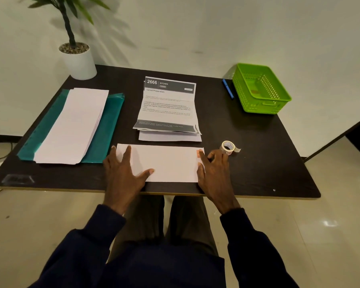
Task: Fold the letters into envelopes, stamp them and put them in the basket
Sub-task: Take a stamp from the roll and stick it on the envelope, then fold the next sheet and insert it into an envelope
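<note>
A white envelope (170, 163) lies flat near the table's front edge, with a small orange stamp (198, 154) at its upper right corner. My left hand (123, 173) rests on the envelope's left end with fingers spread flat. My right hand (213, 173) is at the right end; its forefinger presses on the stamp and the other fingers are loosely bent. A stack of printed letters (167, 107) lies behind the envelope. The green basket (262, 104) stands at the back right, with an envelope inside it.
A roll of stamps (228, 146) sits just right of the envelope. Blank envelopes (75, 125) lie on a teal folder (110, 129) at the left. A blue pen (228, 88) lies beside the basket. A potted plant (77, 57) stands at the back left corner.
</note>
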